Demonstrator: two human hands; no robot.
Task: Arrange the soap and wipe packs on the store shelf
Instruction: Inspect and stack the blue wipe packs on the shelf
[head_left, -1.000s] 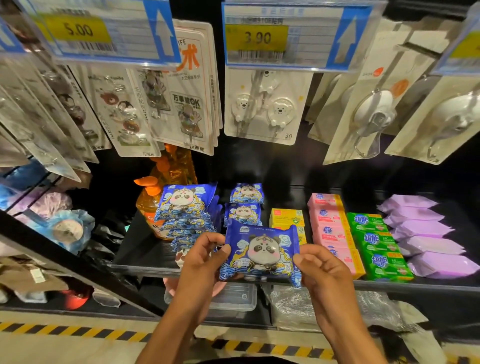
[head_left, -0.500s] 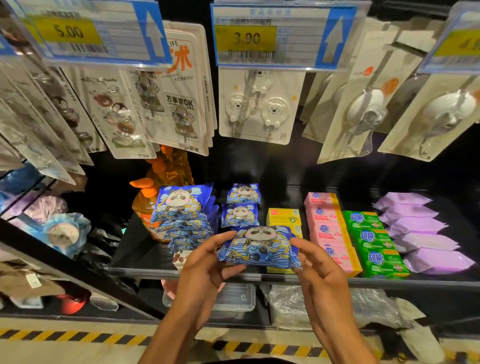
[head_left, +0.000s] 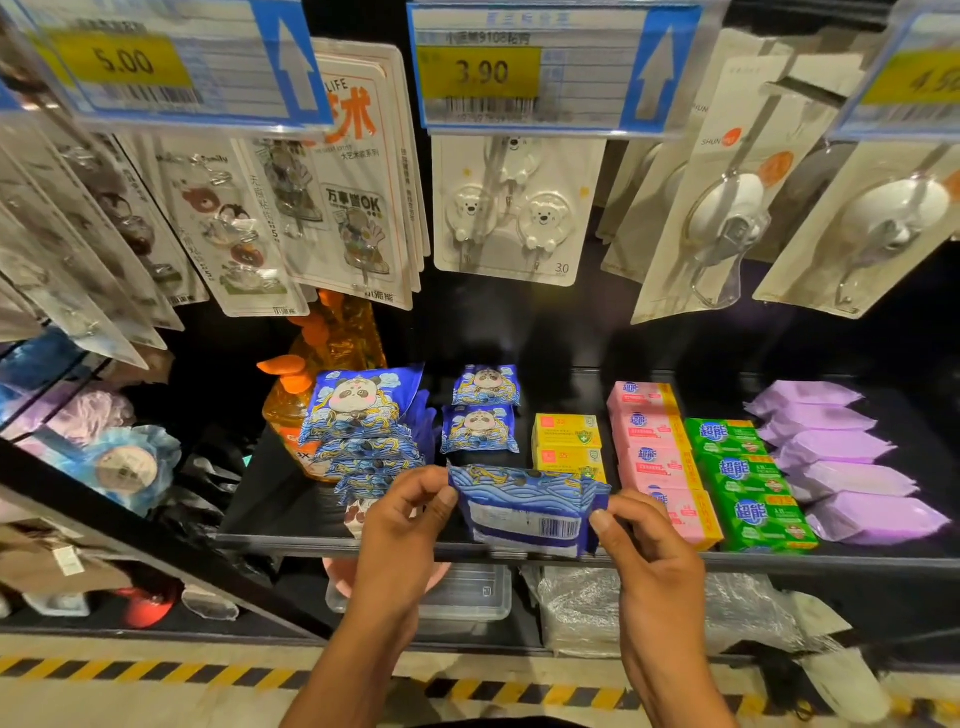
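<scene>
1. Two hands on one blue wipe pack (head_left: 524, 512). The left hand (head_left: 402, 525) pinches its left edge between thumb and curled fingers; the right hand (head_left: 644, 551) pinches its right edge the same way.
2. Held pack: over the front lip of the black shelf (head_left: 779, 562) and tilted, with the back panel and barcode facing the camera. Cannot tell whether its lower edge touches the shelf.
3. Behind it, two small panda packs (head_left: 479, 428) lie flat, one behind the other, in a column running towards the back of the shelf.
4. Left of that column: a leaning stack of larger panda packs (head_left: 358, 410), with an orange bottle (head_left: 296, 410) just behind it.
5. Right of the held pack, in order: yellow soap boxes (head_left: 566, 431), a row of pink soap bars (head_left: 654, 452), a row of green soap bars (head_left: 743, 473), and a row of purple wipe packs (head_left: 841, 467). Rows run front to back, side by side.
6. Above: carded hooks hang under a price tag reading 3.90 (head_left: 480, 73).
</scene>
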